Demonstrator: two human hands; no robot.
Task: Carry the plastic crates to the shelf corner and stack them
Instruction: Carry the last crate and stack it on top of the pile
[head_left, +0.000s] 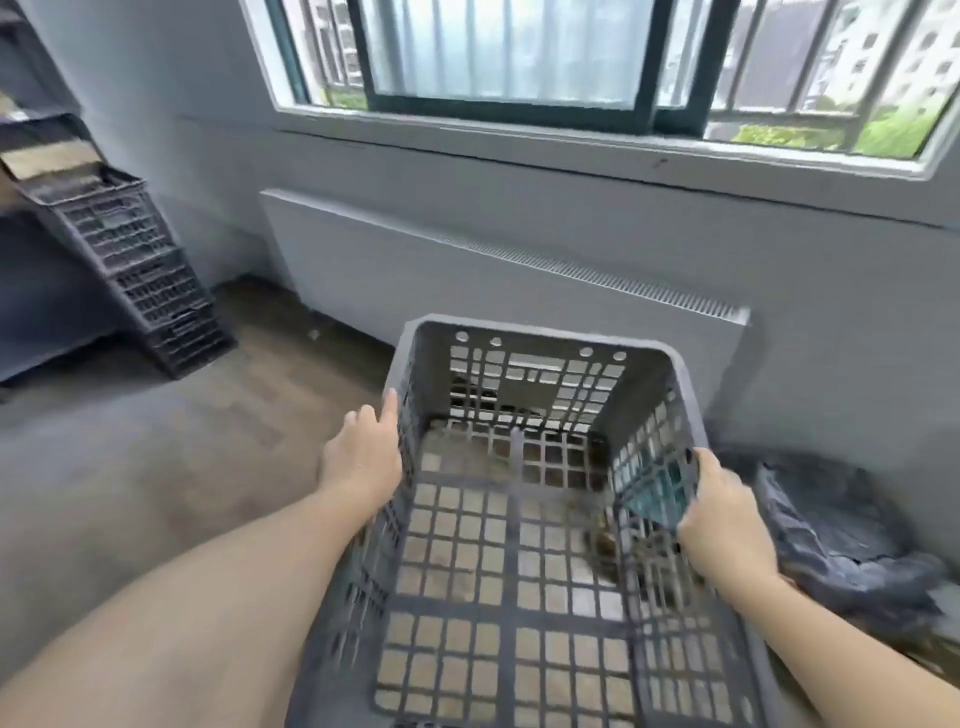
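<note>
crate (519, 545): grey plastic lattice, open top, held between both hands, low in front of the person.
contents: no loose items visible; floor shows through the grid base. Dark smudge near the right-hand grip, too blurred to identify.
left hand (363, 452): flat against the outer left wall just under the rim, fingers straight, grip open.
right hand (719, 514): fingers curled over the right rim, grip closed on the crate.
stacked crates (140, 275): dark, nested pile on the floor, well away to the far left of the left-hand grip, touching the shelf (36, 291).
radiator (498, 280): white panel on the wall beyond the crate, under the window (519, 57).
crumpled grey bag (841, 530): just right of the right-hand grip.
</note>
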